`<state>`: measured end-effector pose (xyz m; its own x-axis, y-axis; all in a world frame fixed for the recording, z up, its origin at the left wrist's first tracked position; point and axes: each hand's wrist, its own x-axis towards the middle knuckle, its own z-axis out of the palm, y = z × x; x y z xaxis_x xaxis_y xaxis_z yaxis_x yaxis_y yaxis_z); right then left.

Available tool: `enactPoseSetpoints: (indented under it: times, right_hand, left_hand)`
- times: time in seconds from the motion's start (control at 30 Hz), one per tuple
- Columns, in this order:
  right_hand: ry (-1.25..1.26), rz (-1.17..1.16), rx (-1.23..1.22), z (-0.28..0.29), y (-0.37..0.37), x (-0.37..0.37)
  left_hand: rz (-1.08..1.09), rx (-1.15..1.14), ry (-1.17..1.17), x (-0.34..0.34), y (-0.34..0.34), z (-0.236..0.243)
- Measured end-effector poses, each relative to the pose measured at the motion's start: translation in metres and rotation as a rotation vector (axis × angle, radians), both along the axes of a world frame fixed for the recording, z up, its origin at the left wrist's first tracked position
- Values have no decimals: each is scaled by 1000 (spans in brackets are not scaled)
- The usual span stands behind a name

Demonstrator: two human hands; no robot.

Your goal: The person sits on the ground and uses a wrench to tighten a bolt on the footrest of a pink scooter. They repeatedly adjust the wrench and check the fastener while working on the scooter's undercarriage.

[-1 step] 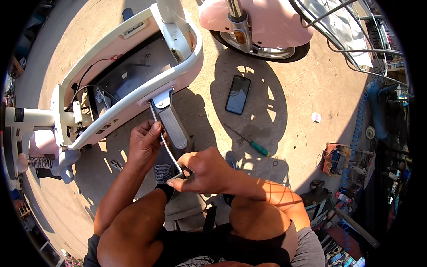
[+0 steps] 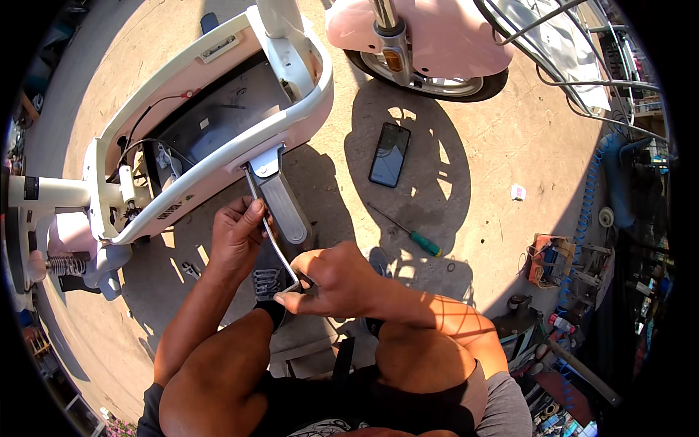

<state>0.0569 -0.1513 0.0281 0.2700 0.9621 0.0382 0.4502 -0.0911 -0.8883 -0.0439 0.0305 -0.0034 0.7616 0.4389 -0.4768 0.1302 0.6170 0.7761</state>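
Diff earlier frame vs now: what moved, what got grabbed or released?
Nothing visibly changed: no movement, no grab, no release. Left hand still on the shaft of the L-shaped metal rod, right hand at its bent end; phone and green-handled screwdriver lie as before.

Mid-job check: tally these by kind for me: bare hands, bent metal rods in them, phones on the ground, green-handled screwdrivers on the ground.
Bare hands: 2 (left hand, right hand)
Held bent metal rod: 1
Phone: 1
Green-handled screwdriver: 1
Total: 5
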Motion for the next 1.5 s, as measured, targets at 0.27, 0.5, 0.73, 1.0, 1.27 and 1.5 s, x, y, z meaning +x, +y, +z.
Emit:
enactPoseSetpoints:
  times: [0.27, 0.5, 0.73, 1.0, 1.27, 1.5]
  right_hand:
    - [702, 31, -2, -22, -9, -4]
    - [1740, 103, -162, -43, -9, -5]
    - [1351, 62, -242, -44, 0, -11]
    - [-146, 16, 29, -19, -2, -8]
    - [43, 76, 62, -27, 1, -20]
    - [344, 40, 5, -23, 3, -22]
  left_hand:
    - [-1, -18, -56, 0, 1, 2]
    - [5, -21, -48, 3, 1, 3]
    - [16, 1, -44, 1, 2, 0]
    - [17, 33, -18, 4, -1, 1]
    - [18, 17, -21, 4, -1, 2]
    - [2, -8, -45, 3, -1, 3]
